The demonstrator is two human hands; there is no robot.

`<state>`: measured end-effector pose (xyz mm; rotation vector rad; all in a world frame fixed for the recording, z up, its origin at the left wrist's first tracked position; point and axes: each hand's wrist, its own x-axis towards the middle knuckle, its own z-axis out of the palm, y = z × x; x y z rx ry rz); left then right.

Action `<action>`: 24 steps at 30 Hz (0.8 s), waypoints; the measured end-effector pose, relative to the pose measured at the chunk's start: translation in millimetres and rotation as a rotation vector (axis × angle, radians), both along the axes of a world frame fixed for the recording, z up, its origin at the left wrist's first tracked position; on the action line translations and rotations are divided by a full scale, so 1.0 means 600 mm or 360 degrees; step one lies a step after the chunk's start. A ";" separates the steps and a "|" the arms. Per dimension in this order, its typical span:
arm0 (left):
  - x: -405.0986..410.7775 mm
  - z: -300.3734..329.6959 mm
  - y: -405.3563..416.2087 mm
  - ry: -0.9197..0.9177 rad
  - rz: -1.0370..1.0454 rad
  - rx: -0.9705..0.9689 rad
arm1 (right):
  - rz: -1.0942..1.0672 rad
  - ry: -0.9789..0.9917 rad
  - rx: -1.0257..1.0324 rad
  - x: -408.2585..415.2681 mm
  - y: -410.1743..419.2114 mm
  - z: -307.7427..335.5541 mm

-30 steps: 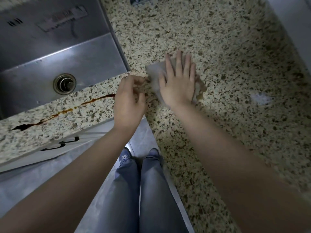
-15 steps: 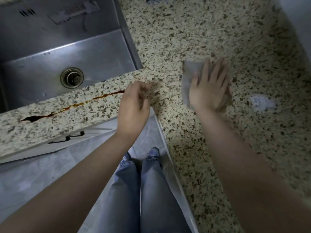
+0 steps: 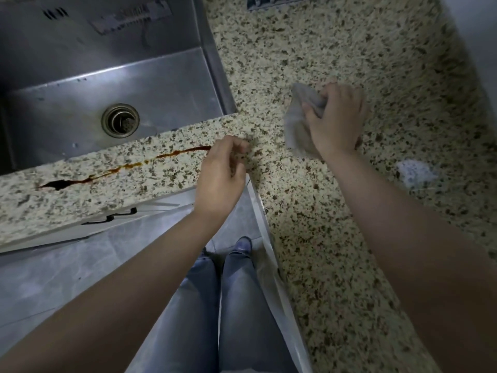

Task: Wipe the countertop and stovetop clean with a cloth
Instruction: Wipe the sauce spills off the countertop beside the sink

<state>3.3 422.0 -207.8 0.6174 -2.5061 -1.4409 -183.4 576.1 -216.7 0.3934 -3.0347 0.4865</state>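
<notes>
My right hand (image 3: 336,122) grips a bunched grey cloth (image 3: 297,122) on the speckled granite countertop (image 3: 322,49), fingers curled round it. My left hand (image 3: 222,179) hovers at the counter's inner corner with loosely curled fingers, holding nothing. A long brown streak of spilled sauce (image 3: 121,168) runs along the narrow counter strip in front of the sink, ending in a dark blot at the left. A white smear (image 3: 415,170) lies on the counter to the right of my right forearm.
A steel sink (image 3: 80,90) with a round drain (image 3: 120,120) fills the upper left. A dark patterned object (image 3: 279,1) pokes in at the top edge. A white wall (image 3: 478,28) borders the counter at the right. My legs in jeans stand below.
My right hand slid the cloth to the right across the counter, then curled from flat fingers into a grip that bunches the cloth. My left hand stayed by the corner.
</notes>
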 end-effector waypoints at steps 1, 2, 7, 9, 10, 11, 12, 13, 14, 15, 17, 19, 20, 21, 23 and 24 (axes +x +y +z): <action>-0.003 0.003 0.001 0.0006 0.0006 0.0005 | 0.0062 0.0012 -0.0091 0.007 0.001 0.020; -0.008 0.008 0.002 0.0018 0.0013 0.0021 | 0.0125 0.0004 -0.0233 0.012 0.001 0.041; -0.043 0.042 0.010 -0.0130 0.0226 0.0598 | 0.0394 0.0345 -0.0611 0.063 -0.037 0.128; -0.053 0.063 0.009 -0.0164 0.0519 0.1194 | 0.0639 0.0432 -0.0282 0.087 -0.035 0.113; -0.055 0.065 0.005 -0.0176 0.0646 0.1429 | 0.0857 0.0410 -0.0126 0.100 -0.025 0.091; -0.053 0.062 0.002 -0.0209 0.0716 0.1588 | 0.1079 0.0311 0.0007 0.115 -0.010 0.067; -0.052 0.060 0.002 -0.0280 0.0729 0.1670 | 0.1269 0.0179 0.0097 0.128 0.005 0.045; -0.049 0.057 0.003 -0.0379 0.0707 0.1656 | 0.1373 0.0068 0.0128 0.139 0.018 0.030; -0.045 0.049 0.001 -0.0479 0.0678 0.1536 | 0.1379 0.0019 0.0071 0.146 0.023 0.022; -0.042 0.041 0.000 -0.0554 0.0636 0.1340 | 0.1316 0.0023 -0.0028 0.153 0.025 0.023; -0.040 0.029 -0.003 -0.0608 0.0576 0.0958 | 0.1088 0.0084 -0.0130 0.156 0.024 0.036; -0.039 0.025 -0.006 -0.0564 0.0524 0.0715 | 0.0801 0.0056 -0.0043 0.153 0.023 0.044; -0.038 0.027 -0.007 -0.0533 0.0497 0.0579 | 0.0653 0.0056 0.0013 0.150 0.023 0.046; -0.037 0.031 -0.008 -0.0477 0.0469 0.0441 | 0.0548 0.0089 0.0016 0.148 0.023 0.046; -0.033 0.036 -0.012 -0.0338 0.0398 0.0258 | 0.0513 0.0194 -0.0142 0.146 0.011 0.045; -0.031 0.040 -0.014 -0.0282 0.0352 0.0187 | 0.0544 0.0196 -0.0249 0.148 -0.001 0.044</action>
